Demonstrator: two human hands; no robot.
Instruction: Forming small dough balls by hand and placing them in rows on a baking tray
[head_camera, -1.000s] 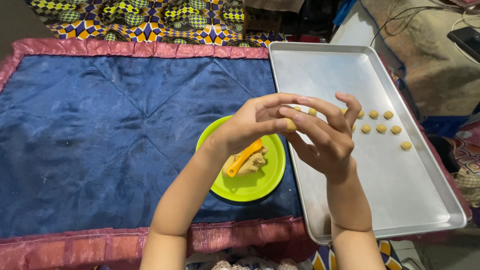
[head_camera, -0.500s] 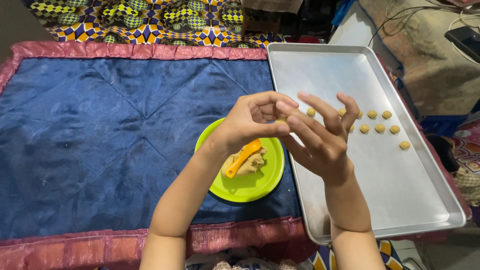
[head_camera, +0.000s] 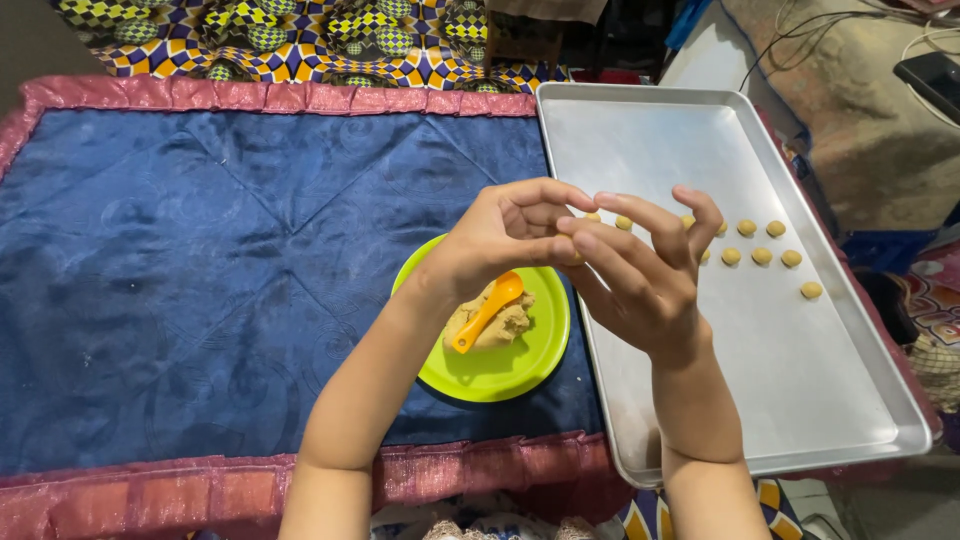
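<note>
My left hand (head_camera: 500, 235) and my right hand (head_camera: 640, 275) meet above the right edge of a lime green plate (head_camera: 530, 372). Between their fingertips is a small piece of tan dough (head_camera: 576, 259), mostly hidden by the fingers. My left fingers curl around it, while my right fingers are spread and pressed against it. On the plate lies a lump of tan dough (head_camera: 508, 325) with an orange plastic spoon (head_camera: 486, 312) resting on it. Just right of the plate, a silver baking tray (head_camera: 760, 410) holds several small dough balls (head_camera: 762, 256) in rows near its middle.
Plate and tray rest on a blue quilted mat (head_camera: 200, 260) with a pink border. Patterned fabric (head_camera: 300, 40) lies beyond the mat's far edge. At the far right are a beige surface (head_camera: 860, 130), a cable and a dark flat device (head_camera: 935, 75).
Both hands stay over the plate's right edge. The fingers have shifted slightly around the dough piece, which shows less now.
</note>
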